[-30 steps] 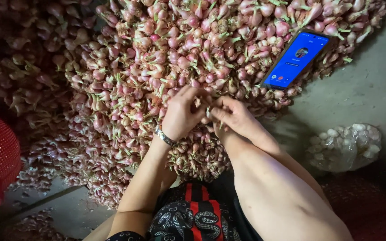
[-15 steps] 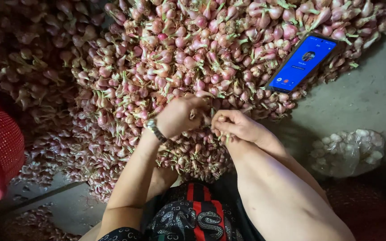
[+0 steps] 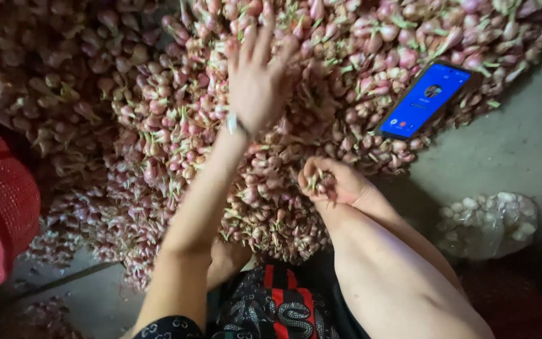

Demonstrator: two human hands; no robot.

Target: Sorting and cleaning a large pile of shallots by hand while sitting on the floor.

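A big heap of small pink-red shallots (image 3: 158, 119) with green-white stems covers the floor in front of me. My left hand (image 3: 255, 78), with a bracelet at the wrist, reaches far out over the heap, fingers spread and resting on the bulbs. Nearer to me, my right hand (image 3: 334, 182) is closed around a small bunch of shallots (image 3: 316, 182), held just above the front edge of the heap.
A phone (image 3: 425, 99) with a lit blue screen lies on the heap at the right. A red mesh basket (image 3: 1, 201) stands at the left edge. A clear bag of pale peeled bulbs (image 3: 487, 223) sits on the grey floor at right.
My left hand has left the right hand and stretched forward onto the heap with fingers spread. The right hand stays near, still closed on the bunch.
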